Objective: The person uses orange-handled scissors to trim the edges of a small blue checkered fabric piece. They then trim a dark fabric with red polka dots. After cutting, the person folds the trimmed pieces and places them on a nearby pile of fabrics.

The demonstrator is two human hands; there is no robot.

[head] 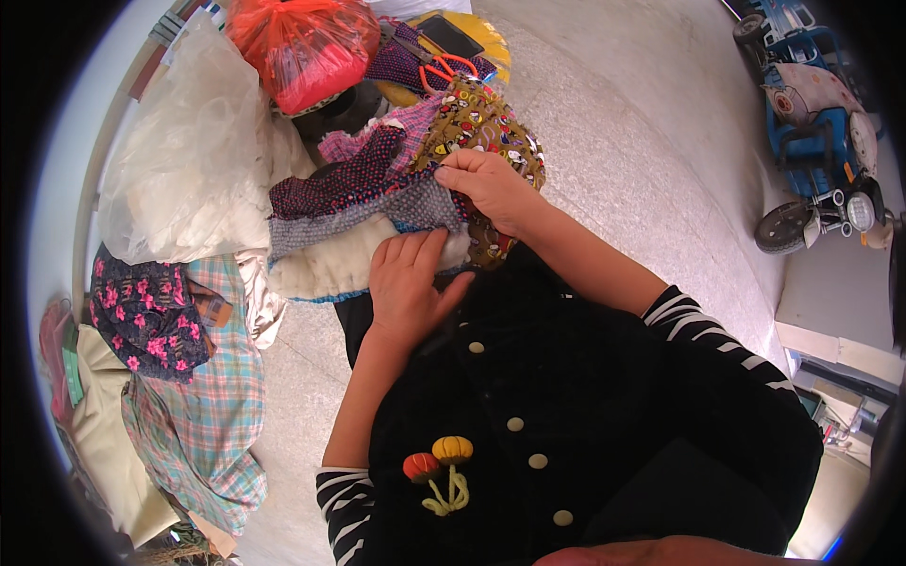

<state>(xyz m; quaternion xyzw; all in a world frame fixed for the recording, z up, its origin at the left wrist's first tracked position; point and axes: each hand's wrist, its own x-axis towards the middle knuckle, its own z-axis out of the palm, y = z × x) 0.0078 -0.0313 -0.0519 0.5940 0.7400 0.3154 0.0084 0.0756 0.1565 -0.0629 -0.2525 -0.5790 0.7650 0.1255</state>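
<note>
Across my lap lies a padded cloth piece with white cotton wadding (325,265) exposed and a blue edge beneath. Grey patterned fabric (318,226) runs along the wadding, beside dark cloth with red dots (333,180). My right hand (488,187) pinches the edge of the dotted and grey fabric between thumb and fingers. Lower down, my left hand (407,279) rests on the wadding, its thumb spread from the fingers. Brown cartoon-print fabric (488,120) bunches beyond and under my right hand. Pink checked cloth (410,127) lies against it. No needle can be made out.
Orange-handled scissors (446,69) and a dark phone (451,37) lie on things ahead. Nearby is a red plastic bag (304,49). At left are a clear bag of wadding (187,163), floral cloth (148,318) and plaid cloth (205,396). A blue three-wheeled vehicle (814,148) stands at far right.
</note>
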